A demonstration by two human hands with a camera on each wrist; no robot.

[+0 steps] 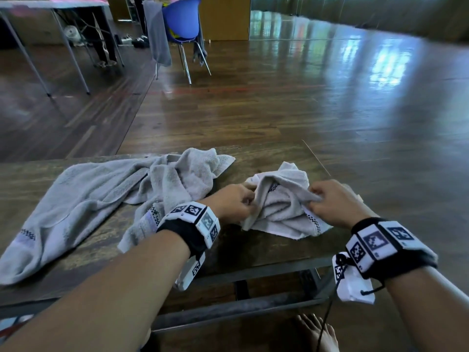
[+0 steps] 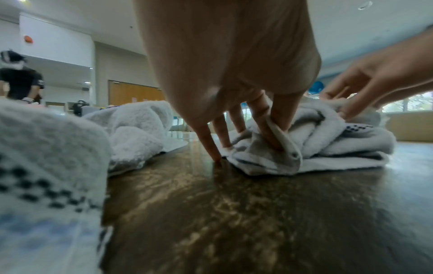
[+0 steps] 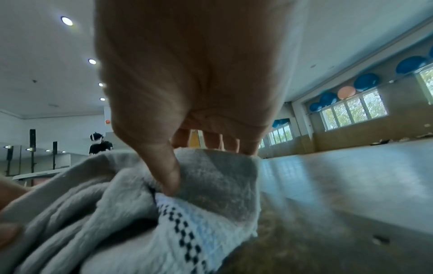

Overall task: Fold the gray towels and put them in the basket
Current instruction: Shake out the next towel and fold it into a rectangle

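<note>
A small crumpled gray towel [image 1: 281,204] with a checkered band lies near the right end of the dark wooden table [image 1: 248,250]. My left hand [image 1: 234,203] pinches its left edge, thumb and fingers closed on a fold of the towel [image 2: 276,148]. At its right side my right hand [image 1: 330,203] pinches another fold, the thumb pressing cloth of the towel [image 3: 211,181] against the fingers. A larger gray towel [image 1: 101,196] sprawls unfolded over the table's left half. No basket shows in any view.
The table's front metal frame [image 1: 253,273] is just below my wrists. On the wooden floor beyond stands a blue chair [image 1: 181,21] draped with gray cloth, with a folding table [image 1: 50,6] at far left. A bare foot [image 1: 317,334] is under the table.
</note>
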